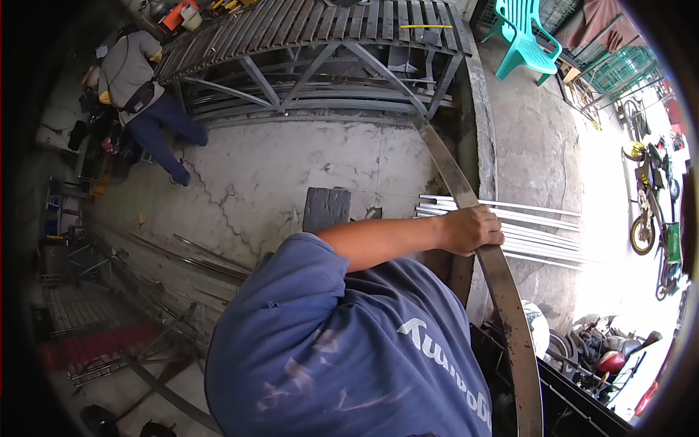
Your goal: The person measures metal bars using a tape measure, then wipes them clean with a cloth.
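Note:
My left hand (472,229) is closed round a long flat metal bar (507,298). The arm reaches across in front of my blue shirt, fingers wrapped over the bar. One end of the bar lies toward the metal rack, and the other runs out of the bottom of the view beside my body. Several thin, bright metal tubes (542,239) lie just beyond and below the hand. My right hand is outside the view.
A slatted metal rack (320,33) stands at the back, with a yellow strip (426,26) on top. A person (138,80) bends over at the left. A green plastic chair (526,44), motorcycle (644,197) and piled parts (608,346) are at the right; metal lengths (189,255) lie left.

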The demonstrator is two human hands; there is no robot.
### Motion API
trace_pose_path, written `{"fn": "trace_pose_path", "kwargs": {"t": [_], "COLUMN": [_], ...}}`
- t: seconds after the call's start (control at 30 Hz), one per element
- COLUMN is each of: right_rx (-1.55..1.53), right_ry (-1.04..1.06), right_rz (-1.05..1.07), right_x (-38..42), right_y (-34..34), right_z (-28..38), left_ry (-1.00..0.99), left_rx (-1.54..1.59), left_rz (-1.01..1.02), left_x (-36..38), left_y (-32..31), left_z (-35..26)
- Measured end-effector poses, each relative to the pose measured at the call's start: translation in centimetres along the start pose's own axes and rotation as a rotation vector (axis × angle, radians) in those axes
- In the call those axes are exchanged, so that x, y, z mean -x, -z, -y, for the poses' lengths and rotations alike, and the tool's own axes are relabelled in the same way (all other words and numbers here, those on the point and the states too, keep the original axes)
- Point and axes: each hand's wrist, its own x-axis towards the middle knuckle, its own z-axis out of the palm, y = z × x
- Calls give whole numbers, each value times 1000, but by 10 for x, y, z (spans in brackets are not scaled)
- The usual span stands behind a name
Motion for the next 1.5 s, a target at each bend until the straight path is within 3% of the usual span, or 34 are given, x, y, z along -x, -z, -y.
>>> {"fn": "trace_pose_path", "kwargs": {"t": [0.13, 0.33, 0.63, 0.9, 1.07, 1.1, 1.13, 1.27, 1.5], "right_rx": [-18, -13, -41, -81, -269, -201, -217, -275, -62], "right_ry": [38, 181, 499, 750, 401, 403, 267, 104, -120], "right_rz": [-26, -98, -210, -310, -112, -283, -239, -243, -381], "right_x": [-2, 8, 44, 93, 99, 97, 99, 83, 5], "right_y": [1, -2, -65, -179, -136, -165, -186, -237, -237], "right_z": [1, 24, 23, -3, -53, -75, -97, -192, -298], "left_ry": [15, 27, -235, -310, -214, -193, -169, -38, 137], "left_rx": [28, 98, 55, -33, -66, -59, -54, -57, -202], "left_rz": [152, 204, -9, 12, 180, 166, 153, 196, 247], "left_x": [16, 11, -76, -111, -94, -89, -82, -55, -7], "left_y": [-40, -31, 65, 172, 247, 259, 271, 310, 340], "left_z": [15, 60, 179, 357, 468, 487, 504, 554, 610]}}
